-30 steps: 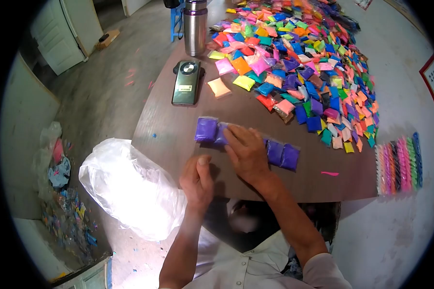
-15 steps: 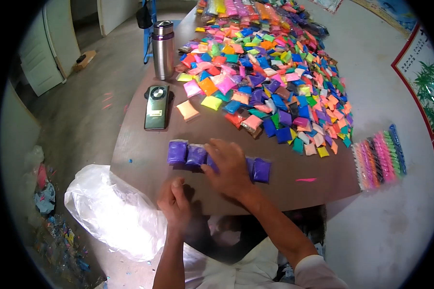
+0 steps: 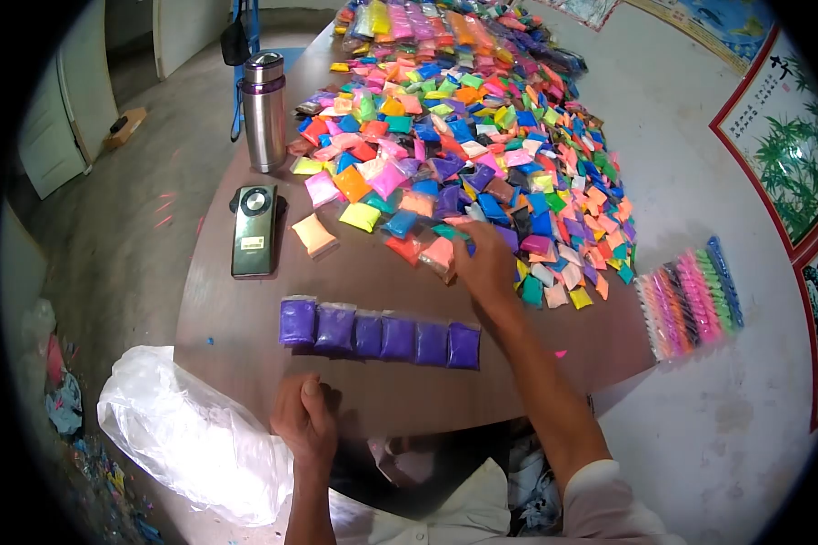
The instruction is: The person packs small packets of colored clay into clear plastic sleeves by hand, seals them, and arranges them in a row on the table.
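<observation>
A row of several purple packets (image 3: 398,338) in clear wrappers lies side by side near the front of the brown table (image 3: 236,318). My right hand (image 3: 483,263) reaches past the row to the near edge of a big heap of small coloured packets (image 3: 509,154). Its fingers are apart and touch the heap beside a salmon packet (image 3: 438,253) and a teal one; the fingertips are partly hidden. At the table's front edge, left of my body, my left hand (image 3: 304,418) is curled closed with the thumb on top, and nothing shows in it.
A steel flask (image 3: 264,118) and a dark green phone-like device (image 3: 255,231) stand on the left side. One peach packet (image 3: 314,235) lies apart from the heap. A white plastic bag (image 3: 191,436) hangs at the front left corner. Bundled twisted coloured strips (image 3: 691,300) are at the right edge.
My right hand has left the purple row and moved forward to the heap, uncovering the whole row. My left hand stays closed near the table edge. The view has shifted slightly.
</observation>
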The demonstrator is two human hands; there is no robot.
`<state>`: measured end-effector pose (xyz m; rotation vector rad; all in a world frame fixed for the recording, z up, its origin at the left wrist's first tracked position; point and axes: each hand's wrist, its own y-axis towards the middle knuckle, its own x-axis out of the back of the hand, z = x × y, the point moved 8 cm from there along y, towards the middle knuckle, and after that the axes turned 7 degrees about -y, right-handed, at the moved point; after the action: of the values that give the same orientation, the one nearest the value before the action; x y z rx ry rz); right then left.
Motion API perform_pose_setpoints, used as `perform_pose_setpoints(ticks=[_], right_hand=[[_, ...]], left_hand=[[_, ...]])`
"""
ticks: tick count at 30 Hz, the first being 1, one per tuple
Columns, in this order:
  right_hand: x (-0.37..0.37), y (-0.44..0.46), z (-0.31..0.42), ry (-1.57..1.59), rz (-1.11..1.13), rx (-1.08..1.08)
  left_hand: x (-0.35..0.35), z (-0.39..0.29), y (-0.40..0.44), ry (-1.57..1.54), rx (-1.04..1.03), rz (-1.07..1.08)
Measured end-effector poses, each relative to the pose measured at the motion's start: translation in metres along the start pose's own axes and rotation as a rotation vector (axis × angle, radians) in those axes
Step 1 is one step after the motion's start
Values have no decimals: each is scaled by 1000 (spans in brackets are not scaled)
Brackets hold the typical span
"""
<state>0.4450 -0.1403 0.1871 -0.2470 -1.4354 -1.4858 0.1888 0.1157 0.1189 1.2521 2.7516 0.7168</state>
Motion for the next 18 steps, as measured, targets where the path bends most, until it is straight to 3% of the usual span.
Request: perform_pose_setpoints(ticks=[3, 9, 18], right_hand=[[-20, 25, -35, -45, 85, -170], [-43, 57, -52, -127, 59, -240], [-63, 75, -55, -129, 214, -294]], left_hand=[[1, -1, 0, 15, -32, -2], [-2, 2, -3, 76, -20, 43], [-5, 6, -4, 76, -6, 35]])
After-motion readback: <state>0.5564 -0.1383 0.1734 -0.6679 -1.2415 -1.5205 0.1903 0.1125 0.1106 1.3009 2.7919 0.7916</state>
